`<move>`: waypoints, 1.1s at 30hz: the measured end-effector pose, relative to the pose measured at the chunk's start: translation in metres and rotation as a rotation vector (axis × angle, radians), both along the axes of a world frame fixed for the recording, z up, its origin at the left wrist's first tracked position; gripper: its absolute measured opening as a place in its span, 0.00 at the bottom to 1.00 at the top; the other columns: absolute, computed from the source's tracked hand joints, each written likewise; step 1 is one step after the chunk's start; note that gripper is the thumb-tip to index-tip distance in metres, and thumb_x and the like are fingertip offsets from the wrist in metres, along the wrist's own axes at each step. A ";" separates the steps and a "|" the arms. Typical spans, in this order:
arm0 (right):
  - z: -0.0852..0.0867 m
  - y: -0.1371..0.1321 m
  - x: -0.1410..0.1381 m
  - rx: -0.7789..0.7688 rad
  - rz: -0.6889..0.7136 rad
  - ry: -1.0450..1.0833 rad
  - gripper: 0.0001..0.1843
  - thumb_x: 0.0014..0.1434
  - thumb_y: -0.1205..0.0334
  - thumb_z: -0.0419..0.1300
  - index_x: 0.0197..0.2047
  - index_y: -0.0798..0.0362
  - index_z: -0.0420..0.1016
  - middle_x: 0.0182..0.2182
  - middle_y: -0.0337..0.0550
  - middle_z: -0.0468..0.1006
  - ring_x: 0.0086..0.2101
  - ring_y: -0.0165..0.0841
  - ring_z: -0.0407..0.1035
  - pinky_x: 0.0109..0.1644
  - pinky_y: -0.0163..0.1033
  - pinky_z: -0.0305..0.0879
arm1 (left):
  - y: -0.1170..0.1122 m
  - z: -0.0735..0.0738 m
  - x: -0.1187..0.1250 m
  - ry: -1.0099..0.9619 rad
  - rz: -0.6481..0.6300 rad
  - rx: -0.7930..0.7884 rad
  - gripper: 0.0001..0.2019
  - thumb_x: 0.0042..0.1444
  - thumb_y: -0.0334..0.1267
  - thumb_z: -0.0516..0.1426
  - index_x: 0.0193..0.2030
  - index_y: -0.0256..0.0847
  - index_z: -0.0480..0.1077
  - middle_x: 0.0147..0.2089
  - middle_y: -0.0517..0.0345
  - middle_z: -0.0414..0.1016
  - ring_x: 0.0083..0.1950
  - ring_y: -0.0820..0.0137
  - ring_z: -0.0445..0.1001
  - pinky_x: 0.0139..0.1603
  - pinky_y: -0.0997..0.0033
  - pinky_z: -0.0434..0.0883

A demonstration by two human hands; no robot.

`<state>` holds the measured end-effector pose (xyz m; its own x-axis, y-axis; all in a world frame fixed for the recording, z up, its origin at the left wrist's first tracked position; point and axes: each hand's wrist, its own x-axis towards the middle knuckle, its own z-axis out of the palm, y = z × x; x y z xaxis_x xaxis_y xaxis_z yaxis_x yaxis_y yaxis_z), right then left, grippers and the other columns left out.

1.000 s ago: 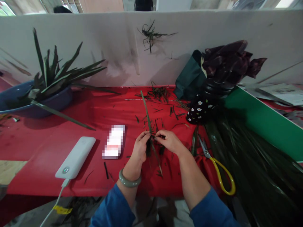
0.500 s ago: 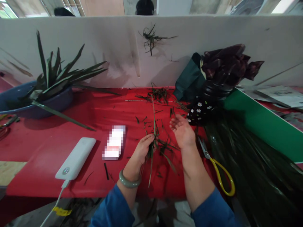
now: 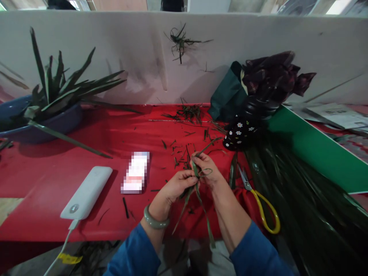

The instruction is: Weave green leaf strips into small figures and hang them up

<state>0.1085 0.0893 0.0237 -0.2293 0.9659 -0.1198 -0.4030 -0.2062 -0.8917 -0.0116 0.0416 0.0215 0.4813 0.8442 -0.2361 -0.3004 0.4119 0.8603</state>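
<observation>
My left hand and my right hand meet over the red table, both pinched on thin green leaf strips. The strips cross between my fingers, and one forms a small loop by my right thumb. Long ends hang down toward the table's front edge. A jade bangle sits on my left wrist. Short leaf trimmings lie scattered just beyond my hands.
Yellow-handled scissors lie right of my right hand, beside a pile of long dark leaves. A white power bank and a small card lie to the left. A blue basin of leaves stands far left; bags at the back.
My right hand, open and raised half a second ago, has come back down and closed on the strips beside my left hand. The strips now bend into a loop.
</observation>
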 end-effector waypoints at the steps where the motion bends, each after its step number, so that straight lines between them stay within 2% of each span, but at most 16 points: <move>1: -0.003 0.000 -0.005 0.008 -0.001 -0.037 0.10 0.40 0.60 0.62 0.26 0.53 0.66 0.14 0.29 0.62 0.14 0.20 0.53 0.17 0.27 0.47 | 0.001 0.000 0.000 0.005 0.071 0.018 0.11 0.40 0.41 0.59 0.26 0.34 0.67 0.20 0.62 0.65 0.19 0.81 0.60 0.21 0.81 0.56; 5: -0.012 0.003 -0.014 0.124 -0.053 -0.184 0.05 0.41 0.64 0.59 0.23 0.55 0.66 0.16 0.31 0.64 0.17 0.22 0.56 0.21 0.28 0.52 | 0.009 -0.003 -0.001 0.087 0.420 0.100 0.09 0.41 0.40 0.58 0.27 0.36 0.67 0.22 0.64 0.65 0.23 0.81 0.61 0.25 0.81 0.59; 8: -0.014 0.003 -0.014 0.191 -0.076 -0.224 0.03 0.42 0.65 0.58 0.24 0.54 0.67 0.19 0.32 0.67 0.20 0.23 0.59 0.24 0.29 0.55 | 0.011 -0.006 -0.002 0.140 0.523 0.179 0.09 0.42 0.40 0.58 0.28 0.36 0.67 0.24 0.64 0.65 0.26 0.80 0.63 0.28 0.81 0.60; 12: -0.015 0.001 -0.013 0.191 -0.062 -0.223 0.05 0.43 0.63 0.58 0.26 0.54 0.69 0.21 0.35 0.69 0.22 0.25 0.62 0.27 0.30 0.58 | 0.010 -0.007 -0.003 0.133 0.615 0.221 0.11 0.48 0.42 0.51 0.27 0.36 0.66 0.24 0.61 0.66 0.26 0.77 0.64 0.29 0.78 0.62; 16: -0.017 0.002 -0.013 0.229 -0.064 -0.252 0.04 0.43 0.64 0.58 0.26 0.54 0.69 0.21 0.34 0.69 0.23 0.25 0.63 0.29 0.31 0.59 | 0.010 -0.006 -0.004 0.110 0.668 0.209 0.06 0.46 0.37 0.53 0.31 0.39 0.65 0.26 0.65 0.65 0.27 0.78 0.63 0.30 0.79 0.62; 19: -0.016 0.003 -0.012 0.286 -0.001 -0.330 0.03 0.44 0.65 0.58 0.26 0.54 0.70 0.22 0.35 0.70 0.24 0.26 0.64 0.31 0.32 0.60 | 0.011 -0.006 -0.005 0.108 0.662 0.208 0.09 0.46 0.36 0.53 0.37 0.41 0.65 0.30 0.64 0.67 0.29 0.78 0.65 0.33 0.78 0.62; 22: -0.013 0.002 -0.010 0.357 0.044 -0.414 0.04 0.45 0.64 0.57 0.26 0.54 0.71 0.23 0.36 0.71 0.26 0.27 0.64 0.31 0.32 0.60 | 0.013 -0.007 -0.007 0.124 0.670 0.224 0.07 0.45 0.36 0.54 0.33 0.39 0.66 0.30 0.62 0.67 0.31 0.76 0.65 0.34 0.77 0.62; 25: -0.010 0.000 -0.008 0.352 -0.082 -0.408 0.07 0.47 0.60 0.57 0.30 0.54 0.72 0.23 0.36 0.71 0.23 0.26 0.63 0.27 0.31 0.60 | 0.014 -0.008 -0.008 0.157 0.699 0.232 0.05 0.45 0.36 0.54 0.31 0.39 0.66 0.29 0.63 0.65 0.30 0.77 0.64 0.34 0.77 0.62; 28: -0.009 -0.003 -0.007 0.359 -0.228 -0.329 0.08 0.48 0.58 0.56 0.31 0.53 0.71 0.27 0.37 0.71 0.21 0.24 0.62 0.25 0.31 0.60 | 0.016 -0.009 -0.008 0.187 0.716 0.238 0.05 0.45 0.36 0.54 0.31 0.39 0.66 0.30 0.62 0.65 0.30 0.77 0.63 0.34 0.77 0.62; 30: -0.007 -0.006 -0.008 0.380 -0.252 -0.270 0.08 0.49 0.58 0.56 0.32 0.52 0.70 0.30 0.38 0.70 0.22 0.24 0.63 0.26 0.31 0.60 | 0.017 -0.011 -0.008 0.197 0.732 0.237 0.06 0.45 0.36 0.54 0.32 0.39 0.66 0.30 0.62 0.65 0.31 0.77 0.64 0.34 0.77 0.62; 33: -0.005 -0.010 -0.010 0.398 -0.207 -0.234 0.09 0.52 0.58 0.53 0.33 0.52 0.69 0.32 0.39 0.70 0.23 0.24 0.63 0.26 0.31 0.60 | 0.019 -0.013 -0.009 0.214 0.784 0.231 0.07 0.45 0.36 0.54 0.33 0.39 0.65 0.31 0.61 0.66 0.32 0.77 0.64 0.36 0.77 0.62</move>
